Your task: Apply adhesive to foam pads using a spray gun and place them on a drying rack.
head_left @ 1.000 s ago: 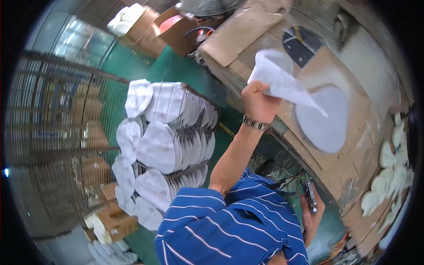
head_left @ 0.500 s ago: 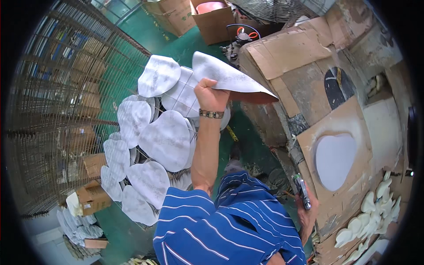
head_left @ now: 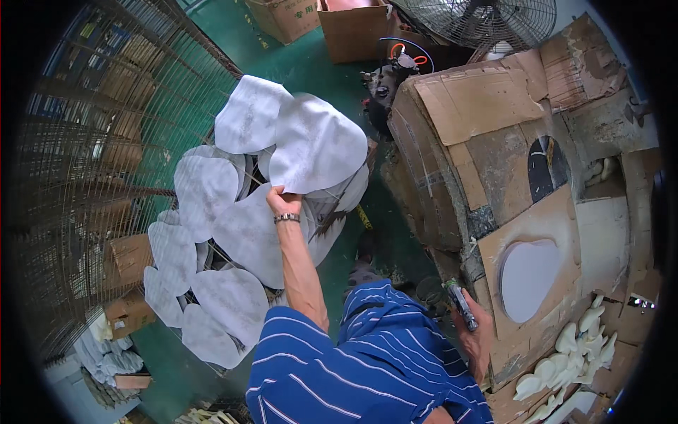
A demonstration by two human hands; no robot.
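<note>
My left hand [head_left: 284, 203] pinches the near edge of a rounded greyish-white sheet [head_left: 318, 141], which lies face up over the far end of a wire rack. Other sheets of the same kind, such as a heart-shaped one [head_left: 251, 237] and an oval one [head_left: 229, 300], are spread on the rack around it. Low at my right side, beside the cardboard-covered bench, my right hand [head_left: 478, 336] is closed round a silvery metal spray gun [head_left: 462, 307]. Its lower part is hidden in my palm. On the bench lies a stack of white rounded sheets [head_left: 530, 279].
A tall wire rack [head_left: 92, 177] stands along the left. To the right is the cardboard-covered bench [head_left: 487, 106], with cream-coloured curved pieces [head_left: 565, 360] at its near end. A fan [head_left: 487, 21], a cardboard box [head_left: 353, 32] and a small machine [head_left: 385, 88] stand beyond.
My left hand has come nearer and to the left. The sheet, raised and folded before, now lies spread on the rack. My right hand still holds the spray gun, slightly further left in view.
</note>
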